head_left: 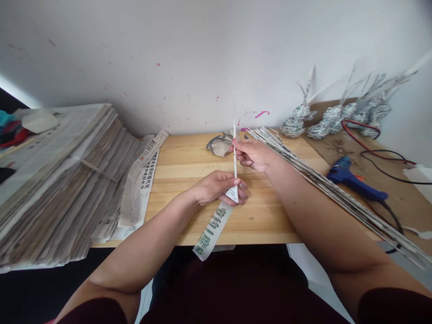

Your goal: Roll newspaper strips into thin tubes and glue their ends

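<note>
A strip of newspaper [212, 230] with green printed characters hangs below my left hand [221, 186], over the front edge of the table. My left thumb and fingers are closed on its upper part, where the paper folds into a small white triangle. From there a thin rolled paper stick [235, 158] rises almost upright. Its upper part is pinched between the thumb and fingers of my right hand [251, 153]. The stick's tip is blurred against the wall. Behind my right hand lies a grey-brown crumpled lump [221, 146], partly hidden.
A tall stack of newspapers [101, 148] stands left, with cut strips [140, 180] beside it. To the right lie a bundle of rolled paper sticks [324, 189], a blue glue gun [356, 180], cables and several woven paper figures [297, 120] on cardboard.
</note>
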### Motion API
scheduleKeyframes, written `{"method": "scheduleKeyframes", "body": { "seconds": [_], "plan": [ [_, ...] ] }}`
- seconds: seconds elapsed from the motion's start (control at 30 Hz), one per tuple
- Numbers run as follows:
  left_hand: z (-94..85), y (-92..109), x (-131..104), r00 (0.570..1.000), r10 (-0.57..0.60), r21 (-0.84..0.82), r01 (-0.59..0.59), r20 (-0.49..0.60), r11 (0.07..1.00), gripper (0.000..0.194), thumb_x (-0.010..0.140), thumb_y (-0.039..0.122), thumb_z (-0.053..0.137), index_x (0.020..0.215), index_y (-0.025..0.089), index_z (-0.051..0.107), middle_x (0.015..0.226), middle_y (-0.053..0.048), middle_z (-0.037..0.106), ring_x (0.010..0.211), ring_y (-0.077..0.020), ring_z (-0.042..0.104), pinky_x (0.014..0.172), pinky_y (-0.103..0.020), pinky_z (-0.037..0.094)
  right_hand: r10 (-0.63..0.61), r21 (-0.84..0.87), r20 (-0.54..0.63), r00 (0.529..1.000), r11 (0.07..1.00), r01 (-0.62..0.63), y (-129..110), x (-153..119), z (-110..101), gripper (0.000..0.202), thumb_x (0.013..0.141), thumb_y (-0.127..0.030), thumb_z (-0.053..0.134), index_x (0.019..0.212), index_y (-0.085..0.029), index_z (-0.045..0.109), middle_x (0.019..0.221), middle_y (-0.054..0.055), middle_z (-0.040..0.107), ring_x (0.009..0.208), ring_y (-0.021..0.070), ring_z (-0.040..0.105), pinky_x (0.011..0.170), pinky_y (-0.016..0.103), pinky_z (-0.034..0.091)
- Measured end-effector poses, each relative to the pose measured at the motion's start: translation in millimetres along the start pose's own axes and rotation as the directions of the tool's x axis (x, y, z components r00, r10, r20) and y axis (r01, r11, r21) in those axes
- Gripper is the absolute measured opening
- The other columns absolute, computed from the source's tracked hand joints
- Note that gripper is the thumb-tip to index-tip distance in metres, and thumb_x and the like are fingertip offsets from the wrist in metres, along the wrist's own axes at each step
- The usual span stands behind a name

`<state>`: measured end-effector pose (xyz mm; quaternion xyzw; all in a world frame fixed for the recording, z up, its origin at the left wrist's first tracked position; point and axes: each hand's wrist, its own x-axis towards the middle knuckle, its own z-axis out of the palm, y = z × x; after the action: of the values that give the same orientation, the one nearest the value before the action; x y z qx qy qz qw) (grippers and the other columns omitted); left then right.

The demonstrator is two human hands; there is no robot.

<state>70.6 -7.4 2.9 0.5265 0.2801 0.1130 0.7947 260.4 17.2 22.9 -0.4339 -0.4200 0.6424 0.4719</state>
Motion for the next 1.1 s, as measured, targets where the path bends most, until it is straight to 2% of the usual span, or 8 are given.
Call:
{"method": "scheduleKeyframes", "body": {
  "seconds": [0.1, 0.17, 0.3, 0.47, 0.67, 0.73, 0.9, 1.1],
  "plan": [
    [0.6, 1.1, -1.0, 1.0, 0.01, -0.002, -0.01, -0.019, 1.0, 0.04, 0.083, 0.046, 0.067, 0.099, 0.009, 0.067, 0.09, -0.016, 0.073, 0.08, -0.0235, 0.072, 0.07, -0.037, 0.057, 0.054, -0.048, 0.163, 0.985, 0.998, -0.046, -0.5, -2.2, -2.2, 0.04, 0.067, -0.048, 0.081, 0.08, -0.013, 0.068, 0.063, -0.001, 0.052, 0.054, 0.0064, 0.045, 0.036, 0.016, 0.02],
    [0.5, 1.3, -1.3, 1.0, 0.006, 0.01, -0.006, -0.019, 1.0, 0.041, 0.083, 0.047, 0.067, 0.099, 0.01, 0.067, 0.09, -0.016, 0.073, 0.08, -0.0239, 0.072, 0.068, -0.036, 0.057, 0.045, -0.094, 0.141, 0.989, 0.995, -0.032, 0.6, -2.4, -1.3, 0.038, 0.067, -0.045, 0.082, 0.078, -0.012, 0.068, 0.061, -0.001, 0.052, 0.053, 0.0062, 0.043, 0.036, 0.016, 0.019],
    [-0.8, 0.7, -0.9, 1.0, 0.003, 0.031, -0.003, 0.001, 1.0, 0.04, 0.084, 0.047, 0.066, 0.099, 0.01, 0.066, 0.091, -0.017, 0.072, 0.079, -0.0244, 0.072, 0.062, -0.032, 0.057, -0.003, -0.095, -0.005, 1.0, 0.995, 0.003, 3.5, -0.8, 2.7, 0.041, 0.063, -0.048, 0.084, 0.07, -0.013, 0.064, 0.055, -0.003, 0.047, 0.049, 0.0051, 0.037, 0.036, 0.017, 0.015],
    [-1.6, 1.1, -0.4, 0.999, 0.024, 0.008, -0.024, -0.027, 1.0, 0.04, 0.084, 0.048, 0.065, 0.099, 0.01, 0.066, 0.089, -0.015, 0.072, 0.08, -0.0249, 0.072, 0.064, -0.032, 0.057, 0.037, -0.038, 0.164, 0.986, 0.999, -0.032, 2.4, -1.0, 0.0, 0.04, 0.067, -0.048, 0.081, 0.08, -0.013, 0.069, 0.061, -0.001, 0.051, 0.054, 0.0068, 0.043, 0.038, 0.017, 0.019],
    [-0.6, 1.2, -1.5, 1.0, 0.014, 0.042, -0.014, 0.01, 0.999, 0.037, 0.086, 0.044, 0.064, 0.099, 0.01, 0.067, 0.092, -0.016, 0.072, 0.081, -0.0239, 0.072, 0.066, -0.034, 0.057, 0.01, -0.053, -0.012, 1.0, 0.999, -0.011, 0.9, -0.3, 1.7, 0.037, 0.063, -0.042, 0.085, 0.073, -0.012, 0.066, 0.056, -0.004, 0.047, 0.049, 0.0043, 0.037, 0.036, 0.015, 0.015],
    [-1.7, 1.1, -1.6, 1.0, 0.014, 0.043, -0.015, 0.015, 0.999, 0.037, 0.086, 0.045, 0.064, 0.1, 0.01, 0.067, 0.094, -0.017, 0.072, 0.082, -0.0241, 0.072, 0.068, -0.035, 0.057, 0.035, -0.022, 0.037, 0.999, 0.999, -0.034, 0.3, -1.6, 1.3, 0.037, 0.066, -0.044, 0.083, 0.076, -0.013, 0.066, 0.058, -0.004, 0.047, 0.049, 0.0046, 0.04, 0.035, 0.014, 0.017],
    [-4.7, 1.8, -2.1, 0.999, 0.0, 0.006, -0.001, 0.054, 1.0, 0.038, 0.085, 0.045, 0.065, 0.102, 0.011, 0.066, 0.095, -0.017, 0.073, 0.082, -0.0258, 0.073, 0.068, -0.037, 0.058, 0.098, -0.004, 0.275, 0.956, 0.995, -0.1, 2.2, -4.3, -4.5, 0.034, 0.071, -0.043, 0.08, 0.084, -0.014, 0.068, 0.063, -0.002, 0.052, 0.052, 0.0061, 0.046, 0.036, 0.014, 0.023],
    [-3.6, 2.0, -2.6, 0.997, -0.011, -0.003, 0.012, 0.079, 1.0, 0.039, 0.085, 0.044, 0.066, 0.103, 0.01, 0.067, 0.099, -0.02, 0.073, 0.085, -0.0269, 0.073, 0.07, -0.038, 0.058, 0.051, -0.039, 0.199, 0.979, 0.998, -0.044, 5.9, -0.3, -1.1, 0.041, 0.063, -0.048, 0.084, 0.076, -0.013, 0.066, 0.053, -0.003, 0.05, 0.045, 0.0054, 0.042, 0.034, 0.015, 0.017]
  ]
}}
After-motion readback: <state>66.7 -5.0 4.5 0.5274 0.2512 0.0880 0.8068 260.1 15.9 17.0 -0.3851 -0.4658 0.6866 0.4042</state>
